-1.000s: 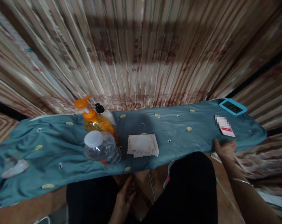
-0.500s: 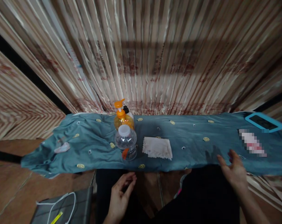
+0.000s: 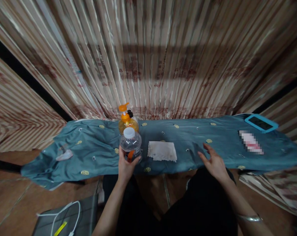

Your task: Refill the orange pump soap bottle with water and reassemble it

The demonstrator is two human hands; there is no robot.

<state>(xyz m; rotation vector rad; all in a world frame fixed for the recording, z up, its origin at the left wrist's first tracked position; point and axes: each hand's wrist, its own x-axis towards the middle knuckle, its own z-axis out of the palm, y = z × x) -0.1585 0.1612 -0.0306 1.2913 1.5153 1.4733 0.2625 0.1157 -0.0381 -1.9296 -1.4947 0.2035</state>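
Observation:
My left hand (image 3: 126, 167) is wrapped round the lower part of a clear plastic bottle (image 3: 136, 140) with a white cap, thumb in front and fingers at its left side. The bottle stands upright on the patterned cloth. Just behind it is a pump bottle (image 3: 125, 118) of yellow liquid with an orange top. Holding nothing, my right hand (image 3: 213, 163) hovers over the front of the cloth with its fingers apart. Between the hands lies a folded white cloth (image 3: 162, 151) with a scalloped edge, touched by neither.
A teal cloth (image 3: 187, 131) covers the long narrow table. To the right lie a blue-framed tablet (image 3: 272, 125) and a blurred-out packet (image 3: 251, 143). A small pale crumpled item (image 3: 65, 155) is at left. Below left, a white cable (image 3: 61, 209) rests on a dark surface. Curtains hang behind.
My left hand has risen from my lap and taken hold of the clear bottle. My right hand has moved left and further forward over the cloth. The view has shifted slightly.

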